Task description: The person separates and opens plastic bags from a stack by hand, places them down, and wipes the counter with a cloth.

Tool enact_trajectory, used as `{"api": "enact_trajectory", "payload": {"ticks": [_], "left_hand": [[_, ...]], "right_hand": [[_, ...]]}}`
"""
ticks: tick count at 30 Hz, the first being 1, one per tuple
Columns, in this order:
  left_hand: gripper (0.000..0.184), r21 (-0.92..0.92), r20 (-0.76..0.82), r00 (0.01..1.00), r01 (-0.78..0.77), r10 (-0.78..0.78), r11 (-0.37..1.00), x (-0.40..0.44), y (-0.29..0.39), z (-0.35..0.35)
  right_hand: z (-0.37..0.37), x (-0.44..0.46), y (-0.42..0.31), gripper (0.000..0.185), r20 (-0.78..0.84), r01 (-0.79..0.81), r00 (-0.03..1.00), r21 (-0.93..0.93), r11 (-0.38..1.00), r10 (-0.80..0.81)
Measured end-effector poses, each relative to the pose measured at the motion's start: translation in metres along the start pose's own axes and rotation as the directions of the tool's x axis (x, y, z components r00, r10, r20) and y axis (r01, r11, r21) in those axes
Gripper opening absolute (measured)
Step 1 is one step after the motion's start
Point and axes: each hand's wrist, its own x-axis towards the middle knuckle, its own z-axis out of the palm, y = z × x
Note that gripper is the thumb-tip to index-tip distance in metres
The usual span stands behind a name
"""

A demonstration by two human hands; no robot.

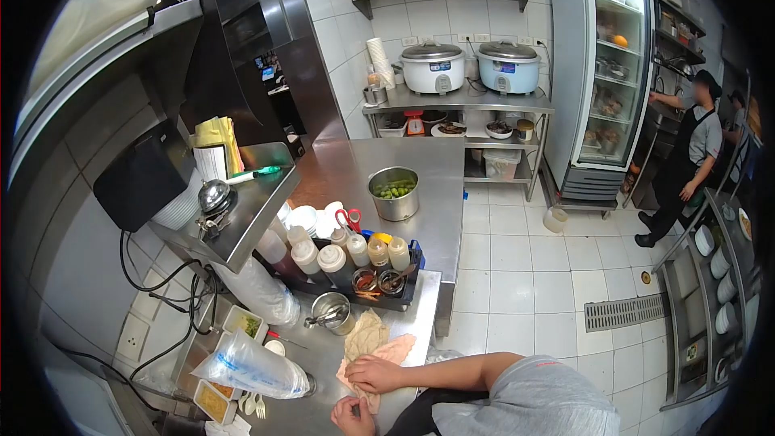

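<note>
On the steel counter point(323, 367) lies a pink cloth point(397, 349), with a tan cloth point(367, 333) partly over and beside it. My right hand point(376, 373) rests palm down on the pink cloth, fingers bent over its fabric. Closer to my body, my left hand point(353, 417) is curled at the cloth's lower edge; its fingertips are partly hidden, so what they hold cannot be made out. Beyond the cloths stands a metal container point(342, 324) with utensils in it. Plastic-wrapped cups point(258, 367) lie left of my hands.
A black caddy point(395, 303) holds several squeeze bottles and spice jars. Farther back is a steel pot point(395, 203) of green vegetables. A shelf point(278, 186) with a bell point(214, 195) overhangs the left. Another person point(690, 153) stands by the glass-door fridge point(609, 81).
</note>
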Motion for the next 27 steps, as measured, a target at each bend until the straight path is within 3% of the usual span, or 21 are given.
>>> {"api": "enact_trajectory", "payload": {"ticks": [23, 27], "left_hand": [[0.019, 0.028, 0.007, 0.999, 0.038, -0.038, 0.999, -0.001, 0.001, 0.0], [0.013, -0.035, 0.094, 0.99, 0.104, -0.101, 0.994, -0.005, -0.004, -0.001]], "right_hand": [[0.001, -0.001, 0.001, 0.021, 0.044, -0.018, 0.999, -0.022, 1.0, 0.019], [0.0, -0.001, 0.001, 0.022, 0.058, -0.02, 0.998, -0.023, 1.0, 0.021]]}}
